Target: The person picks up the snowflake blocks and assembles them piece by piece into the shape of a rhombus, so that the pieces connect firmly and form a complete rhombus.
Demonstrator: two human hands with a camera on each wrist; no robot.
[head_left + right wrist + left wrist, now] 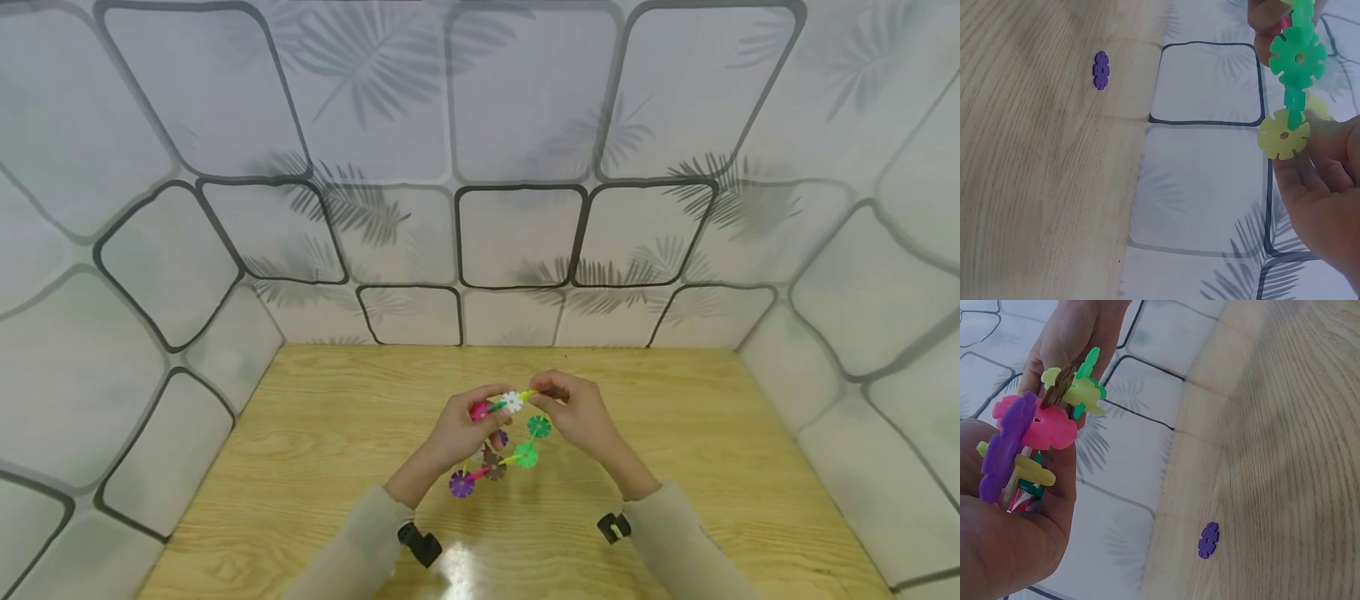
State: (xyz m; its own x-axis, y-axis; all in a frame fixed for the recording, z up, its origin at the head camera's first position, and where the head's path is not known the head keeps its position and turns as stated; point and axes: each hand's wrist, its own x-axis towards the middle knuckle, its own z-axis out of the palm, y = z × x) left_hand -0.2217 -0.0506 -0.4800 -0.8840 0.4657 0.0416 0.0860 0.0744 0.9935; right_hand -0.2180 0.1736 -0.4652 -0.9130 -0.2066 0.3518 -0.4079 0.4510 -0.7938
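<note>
A chain of slotted plastic flower discs hangs between the two hands above the table. My left hand (459,429) grips it near a pink disc (480,412) and a white disc (512,402). Thumb and fingers of my right hand (577,410) pinch a yellow disc (527,395), seen edge-on next to the white one. Below hang green discs (527,455), a brown disc (494,467) and a purple disc (461,483). The left palm hides part of the chain. In the right wrist view, a yellow disc (1283,135) joined to a green disc (1298,57) is near the right fingertips.
A loose purple disc (1209,540) lies on the wooden table (315,467). Patterned pale walls (517,237) enclose the table at the back and both sides. Black wrist mounts (420,544) sit on the sleeves.
</note>
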